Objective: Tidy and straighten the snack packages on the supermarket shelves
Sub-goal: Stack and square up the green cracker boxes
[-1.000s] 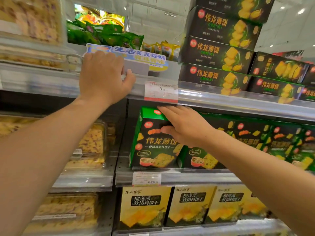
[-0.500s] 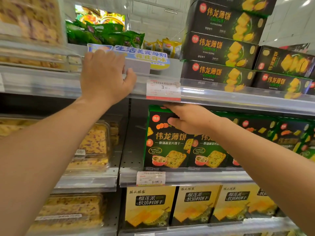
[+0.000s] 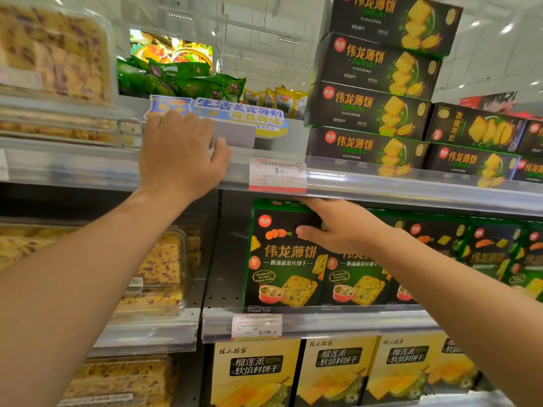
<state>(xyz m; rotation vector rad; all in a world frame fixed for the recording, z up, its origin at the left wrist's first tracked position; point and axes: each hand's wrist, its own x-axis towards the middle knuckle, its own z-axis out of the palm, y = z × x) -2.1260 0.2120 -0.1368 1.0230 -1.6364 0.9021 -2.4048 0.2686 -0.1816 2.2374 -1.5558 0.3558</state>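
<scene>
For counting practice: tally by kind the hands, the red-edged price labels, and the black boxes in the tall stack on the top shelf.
Hands: 2 (left hand gripping the shelf rail, right hand gripping a green box)
Red-edged price labels: 2
Black boxes in the tall stack: 4
Total: 8

Left hand grips upper shelf edge beside price tag; right hand holds top of leftmost green cracker box, upright on middle shelf.
</scene>
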